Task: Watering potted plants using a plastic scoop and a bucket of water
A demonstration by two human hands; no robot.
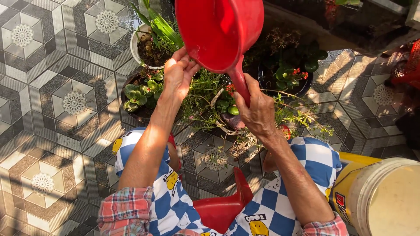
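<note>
Gripping the red dipper's (pixel 218 30) handle, right fingers (pixel 256 94) wrap it; left fingers (pixel 186 65) steady its bowl.

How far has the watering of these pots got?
Done: the tiles by the back dark pot look wet. In hand: the right hand grips the red scoop by its handle, the left hand steadies its bowl above the trailing plant. Left: whether the white pot and succulent pot are watered cannot be told.

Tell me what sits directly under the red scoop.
Potted plants show below the red scoop: trailing green stems and a dark pot of red flowers. The scoop's body hides whatever lies directly beneath; its inside faces away.
</note>
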